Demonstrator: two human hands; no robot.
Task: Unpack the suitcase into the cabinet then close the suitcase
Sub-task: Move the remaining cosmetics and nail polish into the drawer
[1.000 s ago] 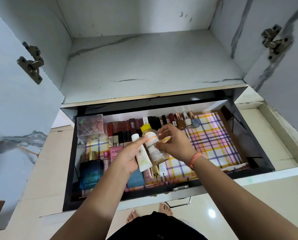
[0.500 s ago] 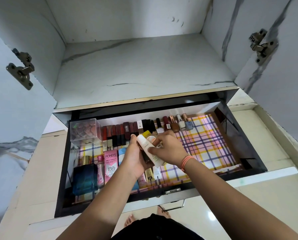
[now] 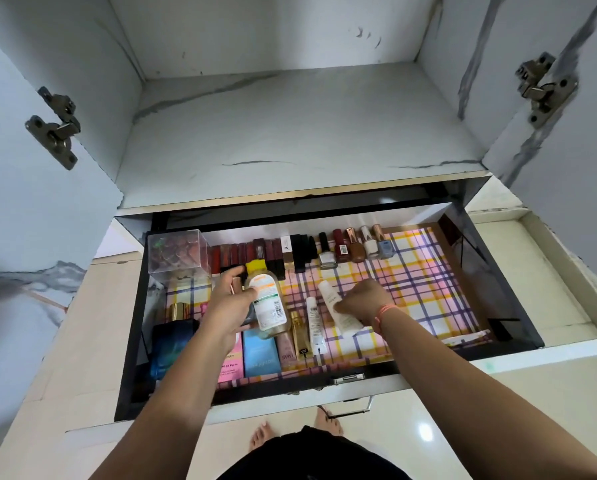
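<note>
The cabinet's drawer (image 3: 505,282) is pulled out, lined with plaid paper and holding cosmetics. My left hand (image 3: 226,306) grips a clear bottle with a yellow cap (image 3: 267,299) above the drawer's left half. My right hand (image 3: 361,299) holds a white tube (image 3: 335,308), laying it on the liner beside a smaller white tube (image 3: 313,323) and a gold tube (image 3: 299,334). The suitcase is out of view.
A row of lipsticks (image 3: 248,254) and nail polishes (image 3: 356,245) lines the drawer's back. A clear box (image 3: 177,251), blue perfume bottle (image 3: 172,344), pink box (image 3: 233,365) and blue box (image 3: 260,353) fill the left. The shelf (image 3: 290,133) above shows bare marble. Both doors stand open.
My hands have parted: the right carried the white tube rightward and down onto the liner, while the left took over the yellow-capped bottle.
</note>
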